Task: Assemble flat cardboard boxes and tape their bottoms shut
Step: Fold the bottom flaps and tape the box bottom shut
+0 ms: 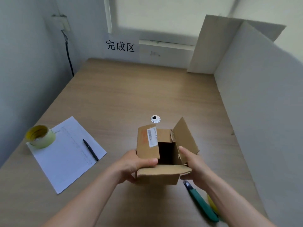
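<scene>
A small brown cardboard box (147, 145) with a white shipping label is held above the wooden table (131, 95), its open end facing me and its dark inside showing. My left hand (134, 164) grips the box's left wall, thumb lying over the left flap. My right hand (193, 164) holds the right side, thumb pressing inside the raised right flap. The near flap hangs folded down toward me. A roll of yellowish tape (41, 136) sits at the table's left.
The tape roll rests on a white sheet of paper (68, 154) with a black pen (91, 149) on it. A green-handled cutter (201, 203) lies under my right forearm. White boards (254, 95) stand along the right; a cable grommet (155, 118) lies beyond the box.
</scene>
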A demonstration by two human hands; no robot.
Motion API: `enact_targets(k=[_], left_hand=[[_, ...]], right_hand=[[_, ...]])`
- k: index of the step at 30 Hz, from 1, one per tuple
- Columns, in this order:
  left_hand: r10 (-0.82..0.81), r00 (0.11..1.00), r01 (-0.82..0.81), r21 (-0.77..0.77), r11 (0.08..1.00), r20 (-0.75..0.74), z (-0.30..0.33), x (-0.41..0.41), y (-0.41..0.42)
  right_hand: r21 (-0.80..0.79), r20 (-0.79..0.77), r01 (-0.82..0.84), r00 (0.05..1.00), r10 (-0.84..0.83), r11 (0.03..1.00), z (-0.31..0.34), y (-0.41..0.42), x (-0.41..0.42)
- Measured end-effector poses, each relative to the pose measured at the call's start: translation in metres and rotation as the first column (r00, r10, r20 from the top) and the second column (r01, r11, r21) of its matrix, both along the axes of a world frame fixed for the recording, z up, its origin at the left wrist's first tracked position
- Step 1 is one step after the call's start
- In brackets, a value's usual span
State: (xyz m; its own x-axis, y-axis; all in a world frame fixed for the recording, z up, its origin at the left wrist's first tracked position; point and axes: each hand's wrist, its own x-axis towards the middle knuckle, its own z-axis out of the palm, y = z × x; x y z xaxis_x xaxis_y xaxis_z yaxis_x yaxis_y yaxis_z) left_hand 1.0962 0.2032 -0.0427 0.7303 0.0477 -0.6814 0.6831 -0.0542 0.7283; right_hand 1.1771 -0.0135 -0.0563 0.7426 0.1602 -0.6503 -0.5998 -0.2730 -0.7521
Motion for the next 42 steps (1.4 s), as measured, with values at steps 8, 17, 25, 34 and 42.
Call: enact_targets(k=[8, 17, 25, 34, 42], left_hand=[[0.13, 0.932, -0.298, 0.515, 0.803, 0.337, -0.012, 0.089, -0.057], [-0.06, 0.954, -0.084, 0.451, 0.888, 0.295, -0.024, 0.219, -0.162], [-0.071, 0.954, -0.049, 0.384, 0.922, 0.293, -0.027, 0.328, -0.218], [0.045, 0.963, -0.102, 0.201, 0.974, 0.267, -0.027, 0.339, -0.227], [-0.016, 0.93, -0.121, 0.346, 0.93, 0.367, -0.012, 0.254, -0.177]], right_hand=[[0.063, 0.198, 0.296, 0.932, -0.303, 0.953, -0.018, -0.037, 0.076], [0.005, 0.228, 0.517, 0.833, -0.504, 0.856, -0.032, -0.14, 0.201], [-0.071, 0.22, 0.588, 0.797, -0.562, 0.806, -0.03, -0.189, 0.298], [0.211, 0.038, 0.63, 0.758, -0.651, 0.747, -0.019, -0.191, 0.32], [0.043, 0.209, 0.78, 0.604, -0.769, 0.624, -0.003, -0.164, 0.252]])
